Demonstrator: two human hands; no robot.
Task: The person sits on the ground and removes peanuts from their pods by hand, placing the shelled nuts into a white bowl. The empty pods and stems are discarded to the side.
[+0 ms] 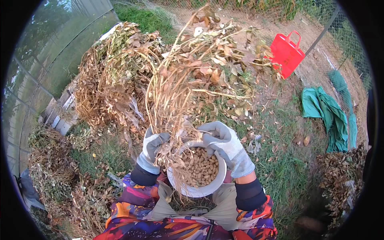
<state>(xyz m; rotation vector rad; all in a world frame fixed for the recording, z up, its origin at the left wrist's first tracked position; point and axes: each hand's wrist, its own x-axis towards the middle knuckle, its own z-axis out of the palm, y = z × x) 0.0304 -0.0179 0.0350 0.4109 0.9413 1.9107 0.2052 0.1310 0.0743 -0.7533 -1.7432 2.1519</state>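
Observation:
My left hand point(154, 147), in a grey and white work glove, is closed around the lower stems of a bunch of dried peanut plants point(169, 105). The leafy tops spread forward, away from me, and the roots hang over a white bucket point(222, 177). Peanuts in shells point(201, 168) lie in the bucket, which stands between my knees. My right hand point(223, 144), gloved alike, is at the right edge of the roots above the bucket rim, its fingers bent against the thumb. Whether a pod or root is between those fingers cannot be told.
A large heap of dried peanut plants point(108, 81) lies front left, with another heap point(54, 168) at the left. A red bag point(287, 55) stands front right, near a green sheet point(327, 114). Dry leaves point(339, 180) are piled at the right. Wire mesh fencing borders the plot.

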